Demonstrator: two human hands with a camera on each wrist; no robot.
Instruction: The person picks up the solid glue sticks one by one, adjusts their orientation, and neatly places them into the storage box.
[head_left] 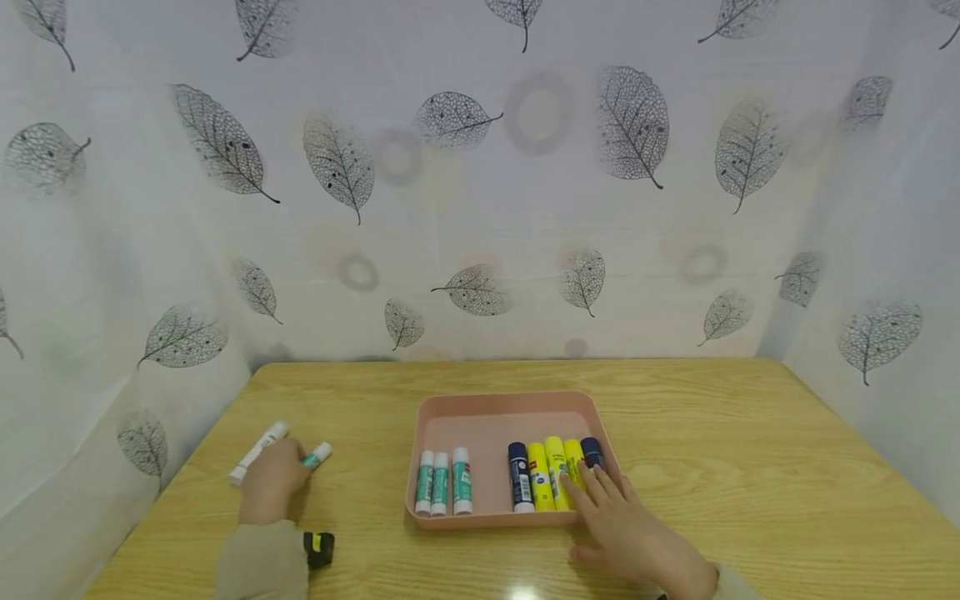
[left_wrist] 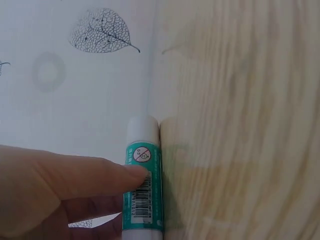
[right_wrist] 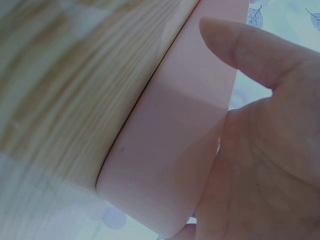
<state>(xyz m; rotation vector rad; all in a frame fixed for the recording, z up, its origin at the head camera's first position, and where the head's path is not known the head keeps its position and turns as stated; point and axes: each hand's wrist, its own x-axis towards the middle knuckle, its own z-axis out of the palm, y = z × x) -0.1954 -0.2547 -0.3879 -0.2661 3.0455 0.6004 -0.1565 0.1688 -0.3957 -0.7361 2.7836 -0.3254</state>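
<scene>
At the left of the table in the head view, my left hand (head_left: pixel 276 477) grips a green-and-white glue stick (head_left: pixel 318 456). The left wrist view shows a finger lying across the green label of this glue stick (left_wrist: pixel 142 195), close to the wood. Just left of the hand lies a larger white glue stick (head_left: pixel 258 454). My right hand (head_left: pixel 626 529) reaches over the front right corner of a pink tray (head_left: pixel 487 522), fingers extended onto the yellow and dark blue glue sticks. In the right wrist view, its palm is beside the tray wall (right_wrist: pixel 165 135).
Inside the tray, three green glue sticks (head_left: pixel 441 483) stand in a row at left. At right are three yellow glue sticks (head_left: pixel 538 477) and two dark blue ones (head_left: pixel 519 467). A leaf-patterned curtain (head_left: pixel 480 208) surrounds the wooden table (head_left: pixel 360 417) at the back and sides.
</scene>
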